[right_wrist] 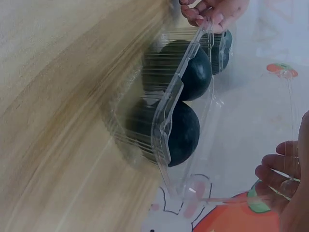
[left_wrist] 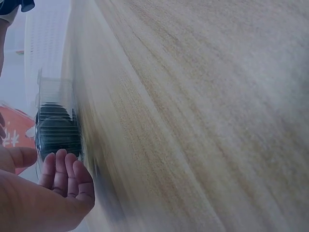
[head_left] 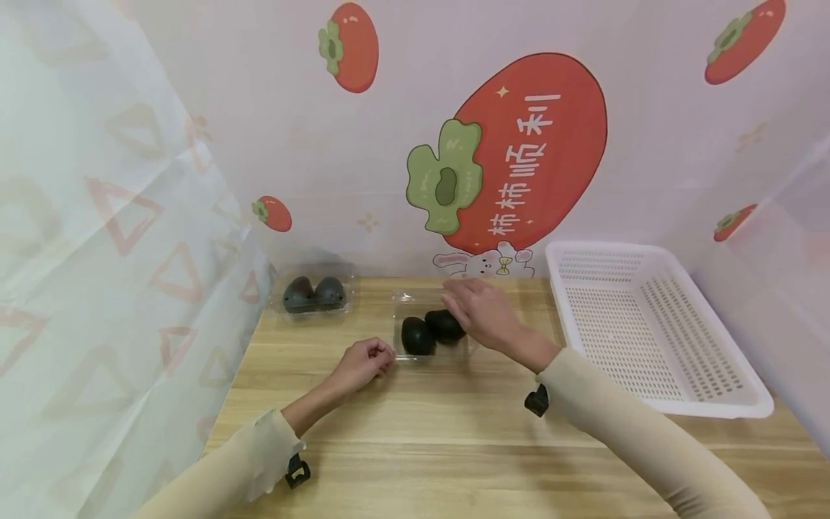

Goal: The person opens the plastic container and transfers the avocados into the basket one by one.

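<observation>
A clear plastic clamshell box (head_left: 415, 357) holds two dark, egg-shaped fruits (head_left: 418, 336) that look like avocados. Its transparent lid (right_wrist: 251, 125) stands raised from the base in the right wrist view. My left hand (head_left: 369, 364) pinches the box's near left corner, thumb (left_wrist: 24, 157) and curled fingers at the rim. Over the right side of the box, my right hand (head_left: 483, 313) has its fingers (right_wrist: 277, 169) extended against the raised lid, and they show through the clear plastic.
Another clear box (head_left: 346, 306) with two similar dark fruits stands at the back left by the wall. A white perforated basket (head_left: 661, 407) sits on the right of the wooden table (head_left: 415, 454). Printed cloth walls (head_left: 363, 151) enclose the back and sides.
</observation>
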Available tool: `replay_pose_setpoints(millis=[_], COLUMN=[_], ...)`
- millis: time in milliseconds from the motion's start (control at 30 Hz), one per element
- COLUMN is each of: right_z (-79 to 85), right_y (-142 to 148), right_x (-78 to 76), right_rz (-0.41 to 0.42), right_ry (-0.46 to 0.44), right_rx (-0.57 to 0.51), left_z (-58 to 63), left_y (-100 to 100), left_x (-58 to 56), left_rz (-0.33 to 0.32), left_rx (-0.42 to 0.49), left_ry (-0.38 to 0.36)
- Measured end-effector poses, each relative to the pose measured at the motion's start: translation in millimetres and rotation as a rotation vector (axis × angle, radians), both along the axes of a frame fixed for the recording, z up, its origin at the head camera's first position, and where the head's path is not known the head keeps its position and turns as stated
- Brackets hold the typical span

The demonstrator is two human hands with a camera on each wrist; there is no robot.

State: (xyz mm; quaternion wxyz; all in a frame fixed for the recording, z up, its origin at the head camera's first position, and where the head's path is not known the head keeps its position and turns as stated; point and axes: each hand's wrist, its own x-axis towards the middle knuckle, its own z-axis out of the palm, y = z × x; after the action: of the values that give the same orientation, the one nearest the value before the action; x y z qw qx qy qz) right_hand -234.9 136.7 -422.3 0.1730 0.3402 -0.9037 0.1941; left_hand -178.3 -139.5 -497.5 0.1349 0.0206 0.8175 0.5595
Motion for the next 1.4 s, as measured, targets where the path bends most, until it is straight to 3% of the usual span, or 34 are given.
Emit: replay_pose_setpoints(millis=[433, 700, 900, 1400], right_z=[9.6, 10.3, 11.3, 11.9], right_y=[14.2, 18.9, 19.2, 16.9], right_x=[-15.5, -23.0, -25.7, -37.6], right_rz=[-0.031, -0.023, -0.017, -0.032], right_ry=[-0.174, -0.222, -0.246, -0.284], right_rx=[-0.096, -0.144, -0.161, -0.245], left_z=[-2.8, 0.0, 1.1, -4.6], left_y=[-1.6, -0.4, 0.5, 4.8], left_x=[1.4, 3.6, 2.4, -9.8], left_rz=[-0.028, -0.062, -0.088, -0.221], left_rx=[-0.175, -0.308, -0.382, -0.523], left_ry=[0.193, 0.325, 0.372, 0.444])
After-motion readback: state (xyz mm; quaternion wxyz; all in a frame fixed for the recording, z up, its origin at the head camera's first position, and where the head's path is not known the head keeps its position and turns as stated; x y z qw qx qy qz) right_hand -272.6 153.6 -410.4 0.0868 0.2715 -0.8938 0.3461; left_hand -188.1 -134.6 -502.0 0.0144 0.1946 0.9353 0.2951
